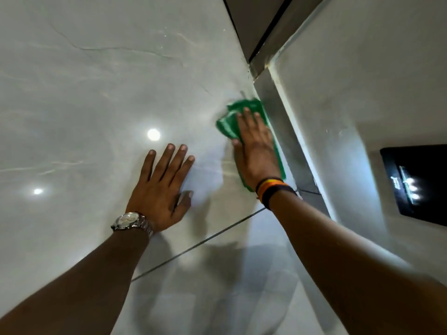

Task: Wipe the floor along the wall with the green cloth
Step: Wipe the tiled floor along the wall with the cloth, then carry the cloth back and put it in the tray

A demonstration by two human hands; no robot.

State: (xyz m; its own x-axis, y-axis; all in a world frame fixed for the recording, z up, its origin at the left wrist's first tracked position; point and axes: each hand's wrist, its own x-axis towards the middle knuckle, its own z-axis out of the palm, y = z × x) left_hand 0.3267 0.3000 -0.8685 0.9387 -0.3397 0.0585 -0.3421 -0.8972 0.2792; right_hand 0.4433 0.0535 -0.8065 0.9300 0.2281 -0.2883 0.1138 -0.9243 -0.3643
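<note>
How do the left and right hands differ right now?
The left hand lies bare on the floor tile, fingers spread; the right hand presses the green cloth beside the baseboard. Left wrist has a metal watch, right has coloured bands. Both lie flat, palm down.

The floor (84, 88) is glossy pale grey tile with faint veining and a dark grout line crossing it. A green cloth (232, 122) lies flat on it, against the skirting at the wall. The right hand (256, 151) presses the cloth; the left hand (162, 187) rests flat on bare tile nearby.
</note>
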